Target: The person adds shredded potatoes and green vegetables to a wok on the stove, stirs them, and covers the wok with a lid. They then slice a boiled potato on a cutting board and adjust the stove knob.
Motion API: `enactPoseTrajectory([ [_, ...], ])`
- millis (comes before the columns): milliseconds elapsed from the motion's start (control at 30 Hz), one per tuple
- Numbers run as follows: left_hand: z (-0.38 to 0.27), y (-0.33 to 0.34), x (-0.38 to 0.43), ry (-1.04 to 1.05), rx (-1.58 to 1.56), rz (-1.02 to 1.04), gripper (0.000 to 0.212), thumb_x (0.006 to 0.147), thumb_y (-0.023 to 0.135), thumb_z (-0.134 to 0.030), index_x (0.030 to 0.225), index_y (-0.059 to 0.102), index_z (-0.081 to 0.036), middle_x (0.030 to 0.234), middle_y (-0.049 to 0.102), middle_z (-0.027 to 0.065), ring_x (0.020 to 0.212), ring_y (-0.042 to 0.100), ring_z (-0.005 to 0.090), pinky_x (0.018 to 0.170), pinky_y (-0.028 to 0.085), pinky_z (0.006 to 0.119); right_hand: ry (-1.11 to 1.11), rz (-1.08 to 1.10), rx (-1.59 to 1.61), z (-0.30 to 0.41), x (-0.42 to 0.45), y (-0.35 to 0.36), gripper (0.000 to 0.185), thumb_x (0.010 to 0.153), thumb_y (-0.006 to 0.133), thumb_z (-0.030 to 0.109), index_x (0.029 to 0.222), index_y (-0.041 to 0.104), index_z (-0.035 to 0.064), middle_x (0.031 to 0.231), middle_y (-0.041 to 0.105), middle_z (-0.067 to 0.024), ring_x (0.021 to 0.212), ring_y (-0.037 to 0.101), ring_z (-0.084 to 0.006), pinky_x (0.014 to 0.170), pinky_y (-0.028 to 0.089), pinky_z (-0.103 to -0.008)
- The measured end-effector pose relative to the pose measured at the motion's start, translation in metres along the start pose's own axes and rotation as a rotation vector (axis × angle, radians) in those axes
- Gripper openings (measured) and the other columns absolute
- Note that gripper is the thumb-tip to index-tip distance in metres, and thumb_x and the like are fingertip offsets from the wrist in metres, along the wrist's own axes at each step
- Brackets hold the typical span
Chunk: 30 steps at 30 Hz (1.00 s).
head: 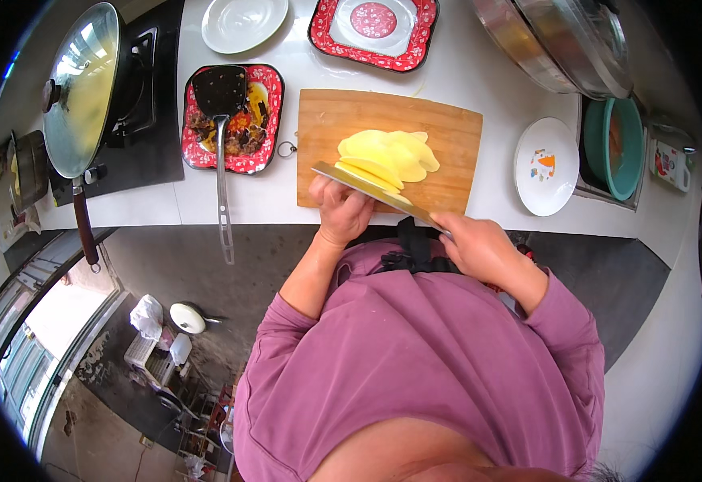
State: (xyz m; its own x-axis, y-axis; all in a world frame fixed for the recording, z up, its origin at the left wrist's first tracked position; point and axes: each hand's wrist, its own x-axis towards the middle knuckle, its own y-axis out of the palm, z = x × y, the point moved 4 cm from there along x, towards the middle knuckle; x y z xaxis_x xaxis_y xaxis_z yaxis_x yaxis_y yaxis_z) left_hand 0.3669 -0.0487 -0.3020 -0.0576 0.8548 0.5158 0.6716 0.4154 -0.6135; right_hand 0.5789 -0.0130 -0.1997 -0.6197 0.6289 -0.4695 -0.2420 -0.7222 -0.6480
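Observation:
A wooden cutting board (456, 138) lies in front of me, bearing a fanned pile of peeled yellow slices (387, 153) that look like potato. My right hand (483, 244) grips a kitchen knife (378, 193) by its handle. The blade slants across the near side of the pile, its tip to the left. Curled fingers of my left hand (342, 208) rest right against the blade's near side, at the board's front edge. Whether those fingers pinch a piece is hidden by the blade and the hand itself.
Left of the board, a red-rimmed dish (191, 150) holds cooked food and a black spatula (221, 90), its handle overhanging the counter. A lidded wok (83, 90) sits on the stove, handle outward. A white plate (547, 187) and a green basin (613, 181) stand right.

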Motion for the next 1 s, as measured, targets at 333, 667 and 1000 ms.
enactPoseTrajectory([
  [333,0.001,-0.002,0.006,-0.006,0.013,0.026,0.025,0.066,0.076,-0.012,0.089,0.069,-0.019,0.104,0.051,0.0032,0.103,0.043,0.0261,0.09,0.033,0.038,-0.08,-0.131,0.033,0.006,0.016,0.007,0.031,0.084,0.057,0.01,0.114,0.053,0.0066,0.095,0.066,-0.0153,0.082,0.062,-0.0376,0.068,0.05,-0.0457],
  [667,0.0,-0.001,0.004,0.012,-0.049,-0.023,0.027,0.068,0.074,-0.008,0.093,0.067,-0.014,0.102,0.051,0.0043,0.097,0.044,0.0272,0.086,0.033,0.038,0.077,0.043,-0.056,-0.002,0.031,0.019,0.031,0.085,0.058,0.013,0.114,0.051,0.0067,0.083,0.065,-0.0176,0.076,0.062,-0.0389,0.063,0.048,-0.0482],
  [1000,0.007,-0.009,-0.001,-0.015,0.026,0.082,0.024,0.066,0.074,-0.012,0.089,0.069,-0.015,0.107,0.053,0.0071,0.103,0.043,0.0276,0.088,0.033,0.038,-0.041,-0.077,-0.002,0.011,0.001,0.004,0.032,0.085,0.058,0.012,0.115,0.052,0.0054,0.092,0.065,-0.0159,0.082,0.062,-0.0363,0.067,0.049,-0.0451],
])
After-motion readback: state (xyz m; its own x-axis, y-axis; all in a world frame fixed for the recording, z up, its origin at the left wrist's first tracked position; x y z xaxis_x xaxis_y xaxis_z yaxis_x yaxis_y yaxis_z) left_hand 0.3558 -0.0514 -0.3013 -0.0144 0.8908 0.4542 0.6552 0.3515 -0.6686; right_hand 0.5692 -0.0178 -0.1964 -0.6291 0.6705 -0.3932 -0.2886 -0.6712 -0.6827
